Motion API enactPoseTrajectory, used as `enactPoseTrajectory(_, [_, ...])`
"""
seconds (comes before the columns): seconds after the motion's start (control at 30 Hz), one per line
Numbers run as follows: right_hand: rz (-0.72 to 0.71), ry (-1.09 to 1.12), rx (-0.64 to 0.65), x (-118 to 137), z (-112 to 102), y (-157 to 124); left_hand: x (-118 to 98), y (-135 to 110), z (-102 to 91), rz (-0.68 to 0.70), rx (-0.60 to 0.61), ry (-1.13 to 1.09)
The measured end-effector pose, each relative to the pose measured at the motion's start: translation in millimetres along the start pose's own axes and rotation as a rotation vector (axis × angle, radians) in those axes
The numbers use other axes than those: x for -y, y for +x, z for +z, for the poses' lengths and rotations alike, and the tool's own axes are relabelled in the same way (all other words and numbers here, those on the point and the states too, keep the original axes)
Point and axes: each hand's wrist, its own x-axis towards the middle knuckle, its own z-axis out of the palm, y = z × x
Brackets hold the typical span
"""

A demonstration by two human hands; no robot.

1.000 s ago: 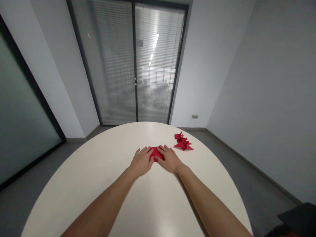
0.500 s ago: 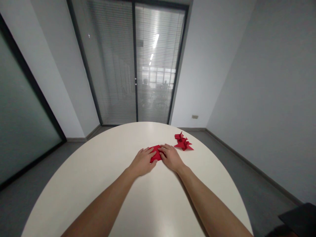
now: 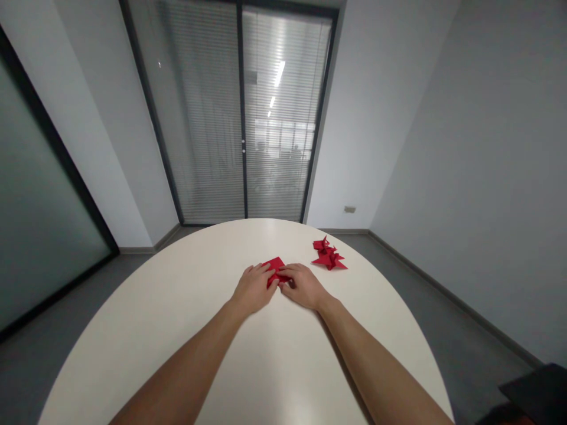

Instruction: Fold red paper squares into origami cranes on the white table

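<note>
A folded sheet of red paper (image 3: 276, 263) lies on the white table between my two hands, one corner pointing away from me. My left hand (image 3: 254, 289) grips its left side, the fingers over the top and the thumb at the near edge. At the paper's right side, my right hand (image 3: 305, 285) has its fingers curled in and closed on the edge. Parts of the paper are hidden under both hands. Beyond my right hand sit several red folded paper figures (image 3: 328, 258) with pointed tips, close together.
The round white table (image 3: 168, 319) fills the lower view, its curved edge beyond the paper figures. Behind it stand a glass partition with blinds (image 3: 279, 177) and pale walls. A dark object (image 3: 538, 392), partly cut off, shows at the lower right.
The red paper has turned and shifted a little left, its far corner now pointing away. My right hand has moved left and its fingers have curled more. The paper figures stay put.
</note>
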Motion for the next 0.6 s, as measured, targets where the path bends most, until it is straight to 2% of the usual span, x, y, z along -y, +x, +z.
enactPoseTrajectory(0.6, [0.089, 0.004, 0.049, 7.0, -10.6, 1.5, 3.1, -1.7, 3.6, 0.047, -0.003, -0.074])
